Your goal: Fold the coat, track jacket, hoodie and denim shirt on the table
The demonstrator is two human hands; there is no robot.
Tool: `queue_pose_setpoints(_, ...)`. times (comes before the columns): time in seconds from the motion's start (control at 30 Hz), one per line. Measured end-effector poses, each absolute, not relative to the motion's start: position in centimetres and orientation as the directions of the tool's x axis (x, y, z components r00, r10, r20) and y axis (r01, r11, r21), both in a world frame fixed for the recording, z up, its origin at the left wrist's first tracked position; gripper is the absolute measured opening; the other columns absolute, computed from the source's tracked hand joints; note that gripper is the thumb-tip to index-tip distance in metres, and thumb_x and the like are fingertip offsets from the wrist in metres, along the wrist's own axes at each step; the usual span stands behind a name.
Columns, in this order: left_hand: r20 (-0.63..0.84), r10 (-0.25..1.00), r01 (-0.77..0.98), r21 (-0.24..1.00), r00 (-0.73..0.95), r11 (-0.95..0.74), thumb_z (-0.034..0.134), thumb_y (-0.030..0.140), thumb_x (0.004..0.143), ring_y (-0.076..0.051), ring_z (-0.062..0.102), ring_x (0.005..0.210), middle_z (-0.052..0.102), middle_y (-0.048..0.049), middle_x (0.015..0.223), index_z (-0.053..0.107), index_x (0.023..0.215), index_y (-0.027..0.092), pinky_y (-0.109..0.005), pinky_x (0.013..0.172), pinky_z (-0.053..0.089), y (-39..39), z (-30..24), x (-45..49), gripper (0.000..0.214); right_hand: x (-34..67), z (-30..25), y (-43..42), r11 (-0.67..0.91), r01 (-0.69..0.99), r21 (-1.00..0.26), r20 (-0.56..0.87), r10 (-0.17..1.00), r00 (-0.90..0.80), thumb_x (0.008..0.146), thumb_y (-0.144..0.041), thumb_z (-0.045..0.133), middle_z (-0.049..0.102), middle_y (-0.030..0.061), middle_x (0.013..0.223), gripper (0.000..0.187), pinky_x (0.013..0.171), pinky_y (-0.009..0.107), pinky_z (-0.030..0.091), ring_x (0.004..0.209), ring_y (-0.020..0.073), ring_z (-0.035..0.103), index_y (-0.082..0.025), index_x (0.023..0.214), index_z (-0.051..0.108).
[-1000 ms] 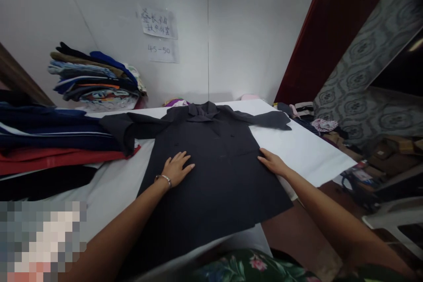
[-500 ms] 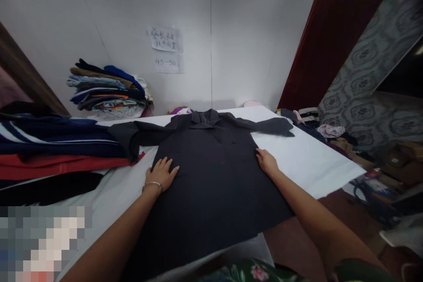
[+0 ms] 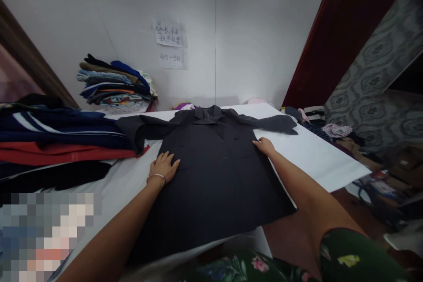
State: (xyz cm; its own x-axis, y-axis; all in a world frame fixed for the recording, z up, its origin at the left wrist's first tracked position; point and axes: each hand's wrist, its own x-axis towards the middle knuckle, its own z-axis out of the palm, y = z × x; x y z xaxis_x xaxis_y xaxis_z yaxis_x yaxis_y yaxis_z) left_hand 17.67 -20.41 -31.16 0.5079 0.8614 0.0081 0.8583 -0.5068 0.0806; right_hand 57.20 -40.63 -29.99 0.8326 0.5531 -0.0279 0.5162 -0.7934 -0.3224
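A dark jacket (image 3: 214,172) lies spread face-up on the white table (image 3: 317,158), collar toward the wall and both sleeves stretched out sideways. My left hand (image 3: 163,166), with a bracelet on the wrist, lies flat and open on the jacket's left edge. On the jacket's right edge, a little below the right sleeve, rests my right hand (image 3: 264,146), its fingers flat and open. Neither hand holds anything.
A pile of folded navy, red and black garments (image 3: 56,141) sits on the table's left side. Another stack of folded clothes (image 3: 114,86) stands against the back wall under two paper notes (image 3: 171,44). Clothes and boxes clutter the floor at right (image 3: 330,130).
Both hands have slid outward and away from me along the jacket: the left from the front panel to its left edge, the right farther up the right edge. The camera view shifted slightly.
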Motion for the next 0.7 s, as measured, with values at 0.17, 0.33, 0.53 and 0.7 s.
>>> queue_pose_setpoints(0.17, 0.035, 0.861, 0.857, 0.079, 0.508, -0.509, 0.032, 0.048, 0.092, -0.026, 0.03, 0.142, 0.037, -0.0098, 0.152, 0.05, 0.138, 0.018, -0.046, 0.112, 0.028, -20.3, -31.5, 17.5, 0.057, 57.0, -30.4, -38.6, -0.807, 0.518, -0.285, 0.023, 0.534, 0.845, 0.094, -0.043, 0.041, 0.068, 0.01, 0.112, 0.035, 0.078, 0.028, 0.046, 0.106, 0.0231, 0.063, -0.023, 0.108, 0.066)
queue_pose_setpoints(0.33, 0.044, 0.859, 0.854, 0.092, 0.51, -0.512, 0.034, 0.047, 0.092, -0.027, 0.03, 0.142, 0.038, -0.0104, 0.152, 0.051, 0.137, 0.018, -0.048, 0.112, 0.029, -20.2, -31.8, 17.4, 0.056, 57.2, -31.4, -38.8, -0.814, 0.525, -0.248, 0.015, 0.539, 0.842, 0.094, -0.044, 0.041, 0.069, 0.0121, 0.11, 0.036, 0.08, 0.033, 0.047, 0.105, 0.0263, 0.063, -0.021, 0.107, 0.066)
queue_pose_setpoints(0.53, 0.023, 0.861, 0.858, 0.077, 0.508, -0.508, 0.032, 0.046, 0.093, -0.027, 0.029, 0.142, 0.036, -0.0113, 0.153, 0.049, 0.138, 0.016, -0.048, 0.113, 0.027, -20.3, -31.6, 17.5, 0.057, 58.4, -30.9, -38.1, -0.829, 0.495, -0.261, -0.035, 0.52, 0.853, 0.091, -0.06, 0.036, 0.068, 0.0163, 0.11, 0.056, 0.08, 0.037, 0.049, 0.105, 0.0297, 0.064, -0.016, 0.105, 0.066)
queue_pose_setpoints(0.7, 0.019, 0.863, 0.861, 0.061, 0.504, -0.505, 0.033, 0.045, 0.093, -0.027, 0.029, 0.142, 0.036, -0.0112, 0.153, 0.048, 0.139, 0.017, -0.048, 0.113, 0.027, -20.3, -31.5, 17.5, 0.056, 59.5, -30.5, -36.0, -0.839, 0.463, -0.285, -0.061, 0.498, 0.865, 0.087, -0.068, 0.037, 0.066, 0.019, 0.118, 0.067, 0.084, 0.039, 0.049, 0.109, 0.0316, 0.062, -0.013, 0.112, 0.066)
